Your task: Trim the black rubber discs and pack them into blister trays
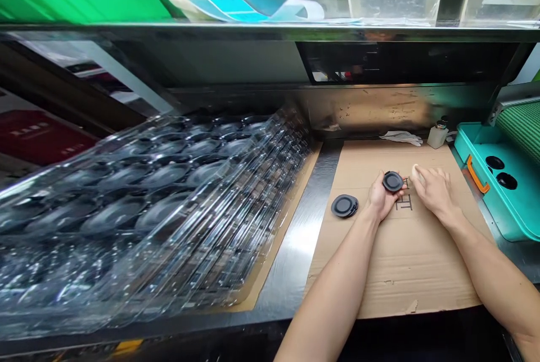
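Observation:
My left hand (380,199) is closed around the edge of a round black plastic disc (392,181) with a raised ring on its face, tilted up toward me above the cardboard. Just right of it, my right hand (434,188) has its fingers curled, the thumb near the index finger. A small whitish bit (415,168) shows at its fingertips; I cannot make out what it is. Left of my left hand, a small stack of similar black discs (344,206) lies on the cardboard sheet (379,272).
Stacked clear plastic trays (202,210) with round black pieces fill the left side. A turquoise bin (512,210) with an orange handle and black discs stands at right. A small bottle (437,135) and white glove-like cloth (401,137) lie at the back, beneath a metal shelf (270,28).

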